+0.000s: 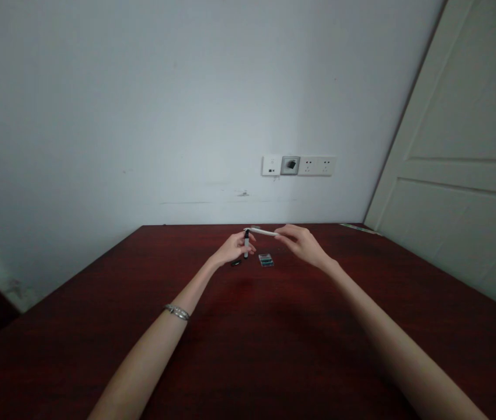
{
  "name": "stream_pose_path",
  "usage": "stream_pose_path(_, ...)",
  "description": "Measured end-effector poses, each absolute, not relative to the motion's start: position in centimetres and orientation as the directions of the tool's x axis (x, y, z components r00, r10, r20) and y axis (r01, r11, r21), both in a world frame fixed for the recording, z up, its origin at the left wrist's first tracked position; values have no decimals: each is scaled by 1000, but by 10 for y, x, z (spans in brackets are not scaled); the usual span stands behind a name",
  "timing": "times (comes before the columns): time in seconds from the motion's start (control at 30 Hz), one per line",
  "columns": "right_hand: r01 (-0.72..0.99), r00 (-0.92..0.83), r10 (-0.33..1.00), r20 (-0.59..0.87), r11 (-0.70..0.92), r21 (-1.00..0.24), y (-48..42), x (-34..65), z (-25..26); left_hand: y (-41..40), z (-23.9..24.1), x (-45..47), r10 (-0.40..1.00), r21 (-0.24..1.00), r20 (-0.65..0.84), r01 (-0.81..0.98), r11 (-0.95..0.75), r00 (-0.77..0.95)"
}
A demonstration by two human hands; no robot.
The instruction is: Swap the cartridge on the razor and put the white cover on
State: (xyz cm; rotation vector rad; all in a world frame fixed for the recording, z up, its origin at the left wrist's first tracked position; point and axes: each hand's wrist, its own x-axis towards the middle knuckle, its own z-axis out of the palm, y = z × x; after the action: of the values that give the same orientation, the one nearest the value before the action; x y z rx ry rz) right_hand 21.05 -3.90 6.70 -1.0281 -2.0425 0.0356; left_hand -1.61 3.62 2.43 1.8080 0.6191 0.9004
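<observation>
My left hand [234,248] is closed around a small upright black pen-like piece [246,241], held just above the dark red table [248,326]. My right hand [301,242] pinches the right end of a thin white stick-like part [261,231] that reaches left to the top of the black piece. Both arms are stretched far out over the table; a metal bracelet [176,312] sits on my left wrist. On the table below the hands lie a small black cap-like bit [236,262] and a small flat packet with a teal tint [266,260].
A pale wall rises behind the table with a row of sockets and a switch [299,165]. A cream door [461,169] stands at the right. A thin flat strip [359,228] lies at the table's far right corner.
</observation>
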Motion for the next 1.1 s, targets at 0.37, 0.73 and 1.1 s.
stream_pose_path(0.37,809,-399,640,656,583,-77,-45,201,58,42,17,-15,718,815,415,121,-566,558)
stream_pose_path(0.73,839,-325,658,679,532,-114,-42,221,52,38,20,-17,715,823,415,103,-559,562)
stream_pose_path(1.1,812,-284,687,669,543,-213,-40,214,49,36,21,-17,712,850,389,71,-522,584)
